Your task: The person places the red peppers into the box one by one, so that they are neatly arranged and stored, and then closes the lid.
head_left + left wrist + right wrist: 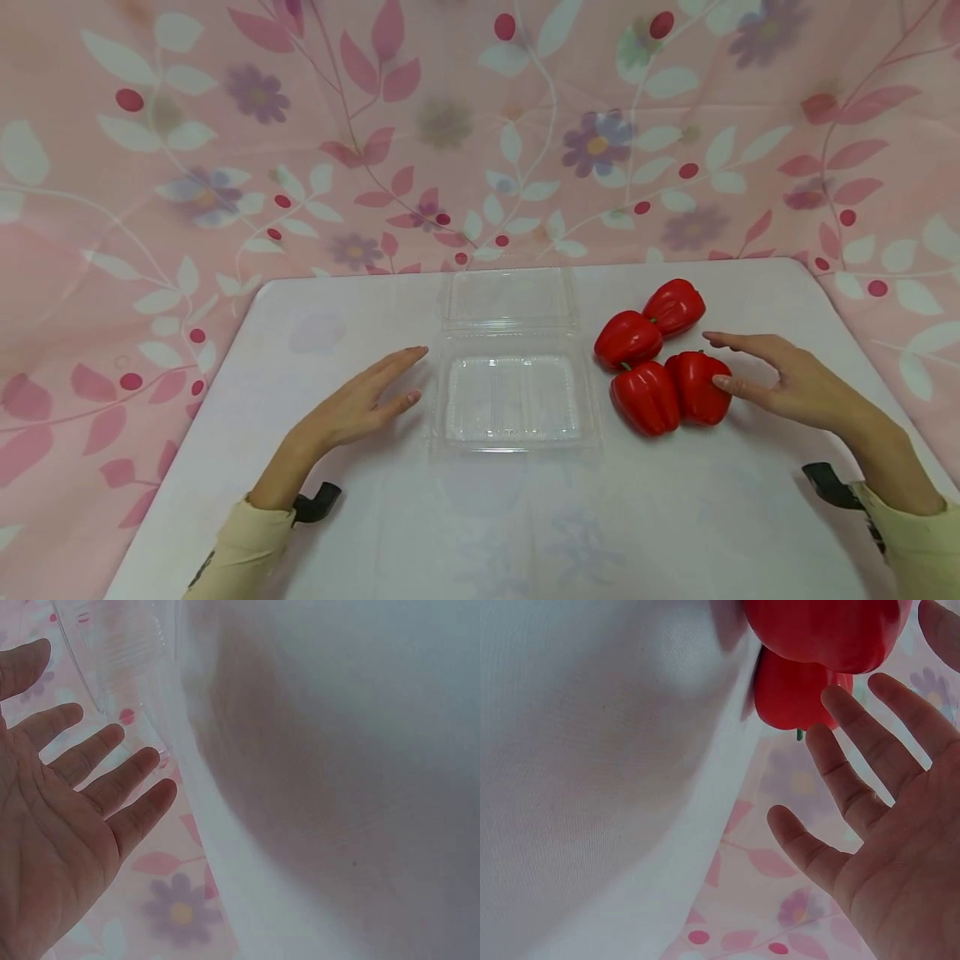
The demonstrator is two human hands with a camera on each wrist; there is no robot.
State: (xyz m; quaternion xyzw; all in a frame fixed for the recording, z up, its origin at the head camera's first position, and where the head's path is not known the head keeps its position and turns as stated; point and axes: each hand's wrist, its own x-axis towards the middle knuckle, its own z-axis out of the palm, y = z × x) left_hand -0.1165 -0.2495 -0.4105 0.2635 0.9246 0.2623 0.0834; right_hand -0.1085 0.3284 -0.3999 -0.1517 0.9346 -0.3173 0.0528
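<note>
A clear plastic clamshell box lies in the middle of the table, its lid folded back toward the wall. My left hand is held just left of the box, fingers extended and nothing in the palm. To the right of the box sit several red bell peppers in a close group. My right hand is beside the nearest right pepper, its thumb overlapping that pepper in the head view. In the right wrist view the fingers are spread and loose, with a red pepper beyond them.
A white cloth covers the table. Behind it hangs a pink floral curtain, which also drops down both sides. Dark wrist mounts stick out at both sleeves.
</note>
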